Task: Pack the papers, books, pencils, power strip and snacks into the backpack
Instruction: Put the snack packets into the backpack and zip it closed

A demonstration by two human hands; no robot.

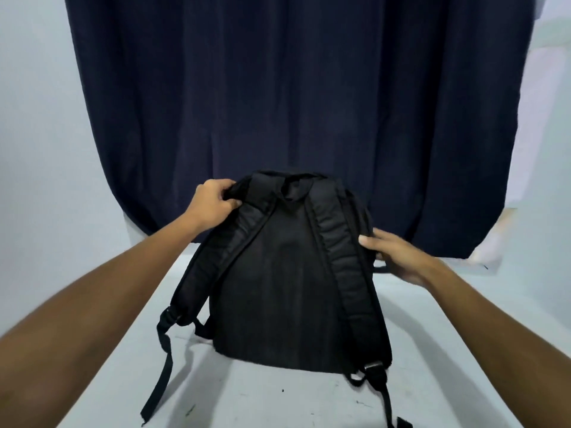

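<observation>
A black backpack (278,273) stands upright on the white table (278,396), its back panel and two padded shoulder straps facing me. My left hand (213,202) grips the fabric at the pack's top left corner. At the pack's right edge my right hand (398,257) lies flat against the side with its fingers spread, the thumb on the right strap. No papers, books, pencils, power strip or snacks show in view. Whether the backpack's zipper is open is hidden on the far side.
A dark navy curtain (293,103) hangs right behind the table. Pale walls (37,118) flank it on both sides. Loose strap ends (157,387) trail toward the table's front edge at left and right.
</observation>
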